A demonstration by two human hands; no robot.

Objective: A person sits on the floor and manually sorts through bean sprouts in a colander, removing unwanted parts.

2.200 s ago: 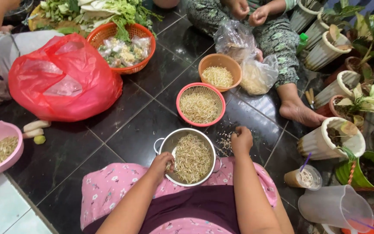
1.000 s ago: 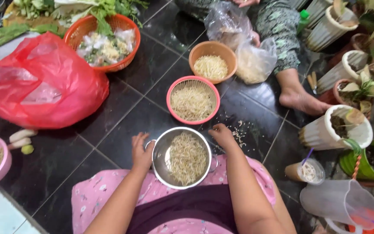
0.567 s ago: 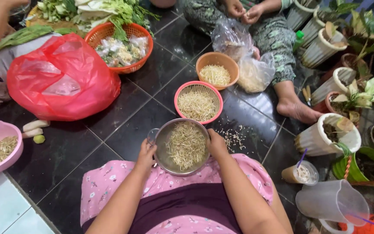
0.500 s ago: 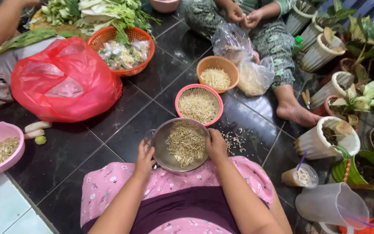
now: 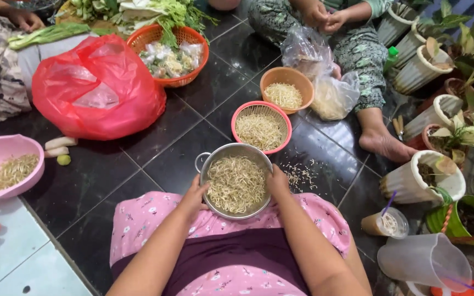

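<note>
Left hand (image 5: 195,193) curled around the near-left rim of the metal colander (image 5: 236,181), fingers closed on the edge; right hand (image 5: 277,180) does the same on the right rim, thumb side over the lip, so both hands grip the colander, which rests on the person's lap in pink floral fabric (image 5: 138,219). Between the hands the colander is roughly full of bean sprouts (image 5: 236,183), tangled, pale. Just beyond the right hand a scatter of small sprout bits (image 5: 302,174) lies on the dark floor tiles (image 5: 154,164). Further ahead of the hands sits a pink basket (image 5: 261,126) with sprouts, and past it an orange bowl (image 5: 287,89) with a smaller heap, touching a clear plastic bag (image 5: 330,93). Far left of the left hand a pink bowl (image 5: 4,164) holds some more sprouts; a red plastic bag (image 5: 97,87) and an orange basket of vegetables (image 5: 168,55) lie beyond. Another person sits opposite, bare foot (image 5: 382,143) on the tiles. Judged: sorting looks partway, several containers already filled, and the colander load looks still to be handled.
</note>
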